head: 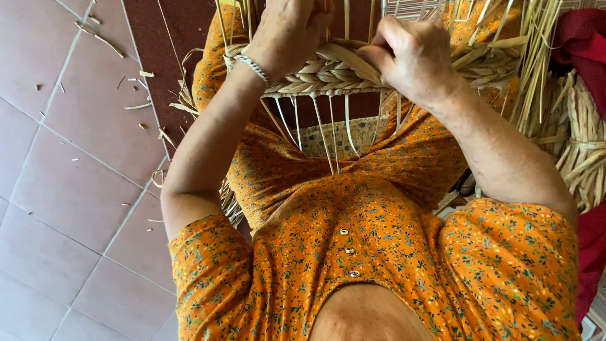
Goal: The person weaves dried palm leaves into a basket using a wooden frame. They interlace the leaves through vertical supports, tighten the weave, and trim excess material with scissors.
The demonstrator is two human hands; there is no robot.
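Head view: both hands on straw braid [328, 72]. Left hand [287, 31] fingers clamped round finished plait; right hand [410, 57] pinching next strand. Loose strands [328, 132] hanging unwoven.

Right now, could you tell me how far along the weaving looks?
A length of braided straw band is already plaited. Left hand and right hand both grip its working edge. Loose strands hang unwoven below, and a bundle of straw lies alongside.
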